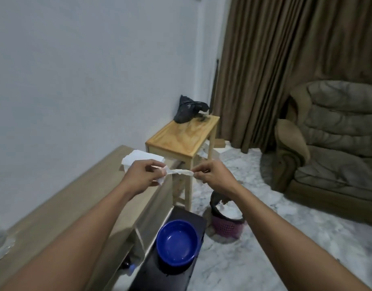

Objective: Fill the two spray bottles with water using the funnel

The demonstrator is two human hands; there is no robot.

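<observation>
- The left hand (143,175) and the right hand (212,175) are up in the air, past the far side of the round dark blue plastic bowl (176,242).
- The fingers of each hand are pinched tight on one end of a white paper tissue (180,172). It is twisted into a thin rope between them.
- The two spray bottles and the funnel are not in view. I cannot tell where they are or how full they are.
- The tissue looks thin in the middle. If the hands pull too hard it may rip, and a bit could drop down near the bowl.
- The bowl sits on a small black counter (166,278). I cannot tell if there is water in it. An arm coming down low could bump the bowl and spill it on the white marble floor (265,259).
- A pink basket with a black bag inside (227,225) stands on the floor just right of the bowl. A tissue thrown from up high could miss it.
- A pile of white tissues (143,159) lies beyond the bowl and to its left, at the end of a long beige counter (65,206). A nudge from the left hand might push it off.
</observation>
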